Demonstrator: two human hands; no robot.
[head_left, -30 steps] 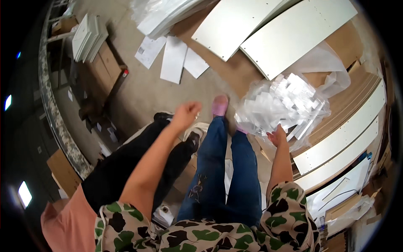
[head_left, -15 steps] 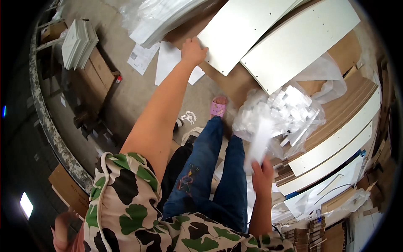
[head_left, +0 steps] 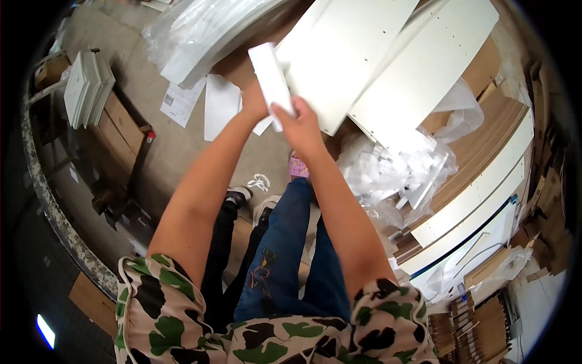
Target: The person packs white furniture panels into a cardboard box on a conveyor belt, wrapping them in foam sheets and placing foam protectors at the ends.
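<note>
right now both my hands, left hand and right hand, seem clamped on the white strip, long axis eleven-to-five.

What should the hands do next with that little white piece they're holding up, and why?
Probably lower the small white board toward the big white panels on the floor. Both the left hand and the right hand hold it up in the air, over the legs, touching nothing else. The matching flat panels lie just beyond it, so that seems the likely place for it.
</note>
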